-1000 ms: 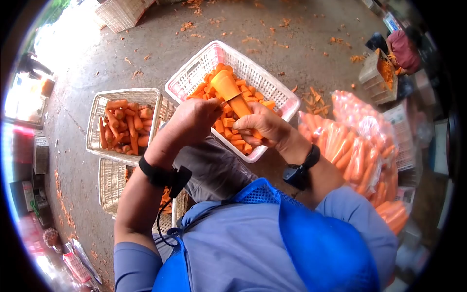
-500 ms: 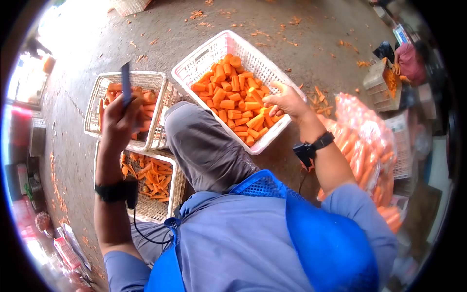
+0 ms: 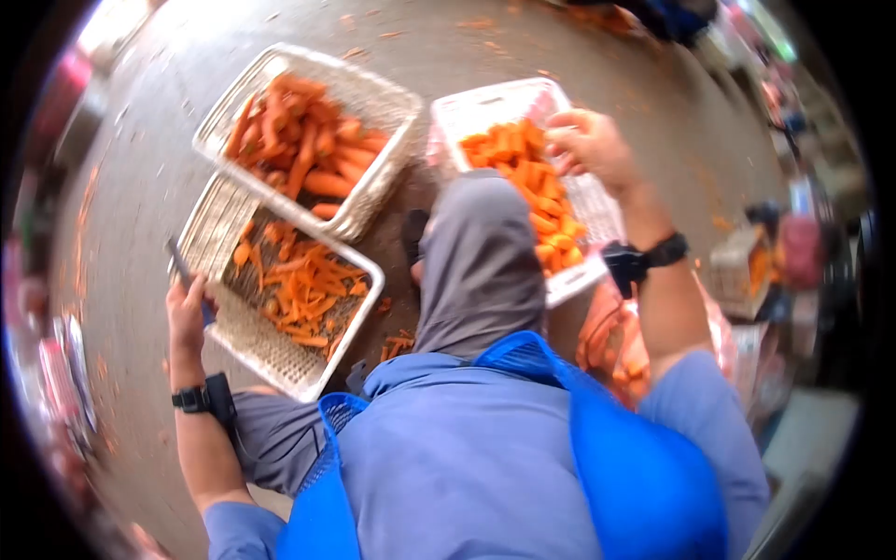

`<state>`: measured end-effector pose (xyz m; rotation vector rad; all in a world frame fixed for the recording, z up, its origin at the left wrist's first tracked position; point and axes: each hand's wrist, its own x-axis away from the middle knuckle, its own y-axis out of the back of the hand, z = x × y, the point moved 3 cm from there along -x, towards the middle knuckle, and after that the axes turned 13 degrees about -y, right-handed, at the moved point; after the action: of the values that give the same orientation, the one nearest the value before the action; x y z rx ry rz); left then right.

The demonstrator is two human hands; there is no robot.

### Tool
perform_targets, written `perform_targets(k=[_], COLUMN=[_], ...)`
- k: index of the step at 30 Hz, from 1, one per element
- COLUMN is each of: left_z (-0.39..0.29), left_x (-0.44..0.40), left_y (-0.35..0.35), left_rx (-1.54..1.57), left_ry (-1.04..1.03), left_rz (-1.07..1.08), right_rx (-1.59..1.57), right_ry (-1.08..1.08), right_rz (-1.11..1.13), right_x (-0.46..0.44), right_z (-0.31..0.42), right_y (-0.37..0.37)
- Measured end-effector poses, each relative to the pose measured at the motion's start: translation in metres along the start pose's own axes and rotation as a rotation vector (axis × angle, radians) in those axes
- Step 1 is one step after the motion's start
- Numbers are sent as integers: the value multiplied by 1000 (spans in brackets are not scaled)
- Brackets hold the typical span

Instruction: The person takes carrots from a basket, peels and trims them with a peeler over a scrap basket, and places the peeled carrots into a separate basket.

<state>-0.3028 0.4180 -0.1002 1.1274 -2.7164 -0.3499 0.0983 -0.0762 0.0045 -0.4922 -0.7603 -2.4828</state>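
Note:
My left hand (image 3: 189, 313) is closed round a knife (image 3: 178, 260), its dark blade pointing up, beside the left rim of a crate of peelings (image 3: 327, 378). Orange carrot peelings (image 3: 303, 289) lie in that crate. My right hand (image 3: 597, 154), somewhat blurred, hovers over the right side of a white crate (image 3: 495, 101) of cut carrot pieces (image 3: 532, 182). Its fingers are loosely bent and apart, and I see nothing in them. Whole carrots (image 3: 303, 140) fill another crate (image 3: 397, 98) at the upper left, against the crate of peelings.
Between the crates rises my bent knee (image 3: 481, 252). A clear bag of carrots (image 3: 611, 345) lies right of it, partly behind my right forearm. Farther right stands another crate (image 3: 739, 271) near a person in a reddish top (image 3: 801, 247). Scraps litter the concrete floor (image 3: 373, 33).
The view has swung left, so the crates appear farther right. My left hand with the knife has moved down and left, away from the carrot crate. My right hand has lifted over the cut pieces.

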Motion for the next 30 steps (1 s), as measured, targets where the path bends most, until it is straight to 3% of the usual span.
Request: perform_targets(k=[4, 8, 10, 14, 16, 18, 19, 26, 30], left_z=[-6, -35, -32, -20, -19, -19, -18, -12, -17], left_x=[1, 11, 17, 27, 33, 34, 34, 18, 0], left_y=[19, 28, 38, 57, 63, 66, 68, 67, 68], left_rx=[86, 21, -32, -111, -120, -169, -194, -157, -149], left_ry=[-71, -162, -166, -148, -122, -80, -60, 51, 89], left_rz=[12, -19, -36, -83, -113, -93, -84, -89, -102], right_rx=[120, 524, 795, 794, 1013, 1432, 1474, 1268, 1111], right_ry=[230, 337, 350, 132, 43, 281, 253, 271, 397], right_rz=[92, 432, 424, 479, 498, 302, 257, 371, 220], right_x=[-32, -70, -101, -202, -256, -283, -297, -378, -386], right_z=[97, 167, 183, 162, 131, 119, 112, 119, 143], right_y=[-67, -174, -217, -277, -303, -324, -331, -407, -451])
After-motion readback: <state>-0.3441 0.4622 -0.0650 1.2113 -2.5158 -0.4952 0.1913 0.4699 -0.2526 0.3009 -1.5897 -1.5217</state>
